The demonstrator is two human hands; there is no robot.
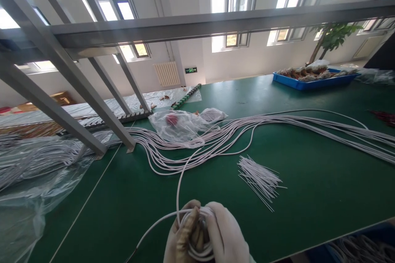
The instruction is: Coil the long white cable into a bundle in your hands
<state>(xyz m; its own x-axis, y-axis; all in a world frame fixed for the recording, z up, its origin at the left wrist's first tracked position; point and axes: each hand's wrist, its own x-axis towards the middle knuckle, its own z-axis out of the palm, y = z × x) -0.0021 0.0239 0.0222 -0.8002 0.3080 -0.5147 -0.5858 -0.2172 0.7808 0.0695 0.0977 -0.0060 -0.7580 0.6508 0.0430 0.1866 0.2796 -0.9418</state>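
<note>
Both my hands wear pale gloves and meet at the bottom middle of the view. My left hand (179, 234) and my right hand (226, 234) together grip a small coil of white cable (200, 248). From the coil one strand of white cable (179, 189) runs up across the green table (308, 197) to a long bundle of white cables (277, 125). A little pile of short thin white ties (259, 178) lies just right of my hands.
A clear plastic bag (179, 127) holding something red lies on the cables. Clear plastic sheeting (31, 181) covers more cables at left. Grey metal frame legs (92, 107) stand on the table. A blue tray (311, 82) of parts sits far right.
</note>
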